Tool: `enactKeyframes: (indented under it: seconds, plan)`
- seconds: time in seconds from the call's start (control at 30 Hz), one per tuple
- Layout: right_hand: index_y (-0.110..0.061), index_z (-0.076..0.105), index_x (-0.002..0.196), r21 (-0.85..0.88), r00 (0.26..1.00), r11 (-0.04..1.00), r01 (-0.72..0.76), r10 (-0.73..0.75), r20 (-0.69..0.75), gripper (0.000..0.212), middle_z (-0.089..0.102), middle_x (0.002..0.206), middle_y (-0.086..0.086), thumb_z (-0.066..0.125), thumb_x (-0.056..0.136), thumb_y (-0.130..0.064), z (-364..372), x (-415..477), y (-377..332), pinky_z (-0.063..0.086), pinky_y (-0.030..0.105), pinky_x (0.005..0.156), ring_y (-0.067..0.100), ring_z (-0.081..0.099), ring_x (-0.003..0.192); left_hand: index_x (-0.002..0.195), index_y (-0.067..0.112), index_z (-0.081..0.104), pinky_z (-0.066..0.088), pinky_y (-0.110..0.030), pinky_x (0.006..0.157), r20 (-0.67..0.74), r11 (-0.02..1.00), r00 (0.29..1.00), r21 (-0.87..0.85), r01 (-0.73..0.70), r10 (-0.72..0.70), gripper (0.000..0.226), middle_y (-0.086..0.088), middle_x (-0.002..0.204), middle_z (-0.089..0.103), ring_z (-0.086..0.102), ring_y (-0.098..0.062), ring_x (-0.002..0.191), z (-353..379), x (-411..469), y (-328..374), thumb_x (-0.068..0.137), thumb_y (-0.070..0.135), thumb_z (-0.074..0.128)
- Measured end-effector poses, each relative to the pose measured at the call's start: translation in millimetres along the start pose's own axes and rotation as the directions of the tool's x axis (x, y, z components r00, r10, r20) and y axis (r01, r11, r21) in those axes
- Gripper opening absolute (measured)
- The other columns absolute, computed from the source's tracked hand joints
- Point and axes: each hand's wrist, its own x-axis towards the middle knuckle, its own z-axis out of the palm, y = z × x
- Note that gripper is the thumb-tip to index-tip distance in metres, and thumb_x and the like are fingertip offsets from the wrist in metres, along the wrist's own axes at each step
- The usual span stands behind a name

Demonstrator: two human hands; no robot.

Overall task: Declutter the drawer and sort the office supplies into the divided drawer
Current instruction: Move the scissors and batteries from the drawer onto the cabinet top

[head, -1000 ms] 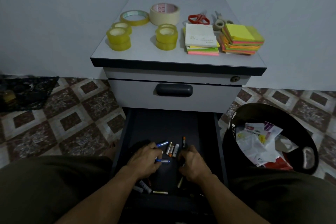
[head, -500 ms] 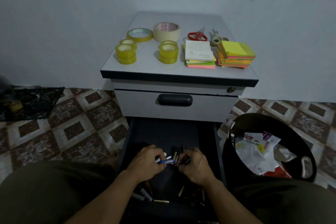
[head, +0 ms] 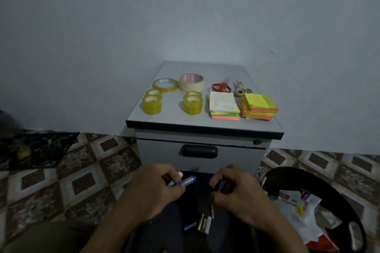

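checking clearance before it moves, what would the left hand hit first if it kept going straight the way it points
Probably the closed drawer front, near its black handle, just beyond the left hand and the batteries it grips; depth is unclear from this view.

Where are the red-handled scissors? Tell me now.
In the head view, the red-handled scissors lie at the back of the grey cabinet top, right of the cream masking-tape roll.

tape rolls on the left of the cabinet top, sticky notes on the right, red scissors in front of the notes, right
One slip: in the head view the red scissors lie behind the sticky notes, toward the wall, not in front. The tape rolls are on the left of the cabinet top and the notes on the right, as you said.
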Motion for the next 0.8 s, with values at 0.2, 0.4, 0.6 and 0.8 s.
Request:
enactKeyframes:
  seconds: [0.2, 0.4, 0.6, 0.8]
  plan:
    - [-0.031, 0.069, 0.084, -0.062, 0.978, 0.98, 0.188, -0.192, -0.08, 0.017, 0.058, 0.095, -0.011, 0.08, 0.073, -0.023, -59.5, 56.2, -60.3, 0.044, 0.01, 0.063, 0.003, 0.06, 0.073, 0.064, 0.024, 0.069, 0.031, -0.012, 0.045, -0.305, 0.996, 0.949, 0.007, -0.086, 0.084, 0.019, 0.017, 0.042, 0.051, 0.045, -0.004, 0.041, -68.6, 41.7, 34.8, 0.067, 0.027, 0.087]
    - [-0.03, 0.07, 0.078, -0.108, 0.944, 0.957, 0.267, -0.283, -0.171, 0.015, 0.066, 0.08, -0.016, 0.078, 0.071, -0.019, -94.6, 150.5, -102.9, 0.037, 0.002, 0.059, -0.01, 0.056, 0.063, 0.071, 0.023, 0.073, 0.04, -0.021, 0.051, -0.375, 0.994, 0.927, 0.099, 0.052, -0.011, 0.012, 0.008, 0.069, 0.069, 0.062, -0.006, 0.061, -115.9, 121.2, 57.6, 0.07, 0.029, 0.084]
    - [-0.018, 0.075, 0.089, -0.136, 0.963, 0.959, 0.248, -0.26, -0.073, 0.017, 0.073, 0.094, -0.004, 0.077, 0.073, -0.013, -90.4, 233.4, -108.1, 0.044, 0.009, 0.06, 0.002, 0.061, 0.073, 0.079, 0.02, 0.076, 0.053, -0.027, 0.068, -0.25, 0.956, 0.965, 0.256, 0.14, -0.074, 0.02, -0.001, 0.083, 0.072, 0.066, -0.018, 0.079, -117.4, 197.5, 56.0, 0.066, 0.03, 0.086]
    - [-0.018, 0.072, 0.092, -0.265, 0.964, 0.927, 0.265, -0.258, 0.062, 0.016, 0.069, 0.095, -0.004, 0.078, 0.077, -0.02, -75.4, 264.8, -101.1, 0.041, 0.014, 0.062, 0.012, 0.061, 0.084, 0.084, 0.018, 0.074, 0.06, -0.037, 0.078, -0.149, 0.916, 0.981, 0.363, 0.172, -0.125, 0.028, -0.004, 0.09, 0.07, 0.066, -0.023, 0.082, -104.9, 225.5, 48.6, 0.064, 0.033, 0.086]
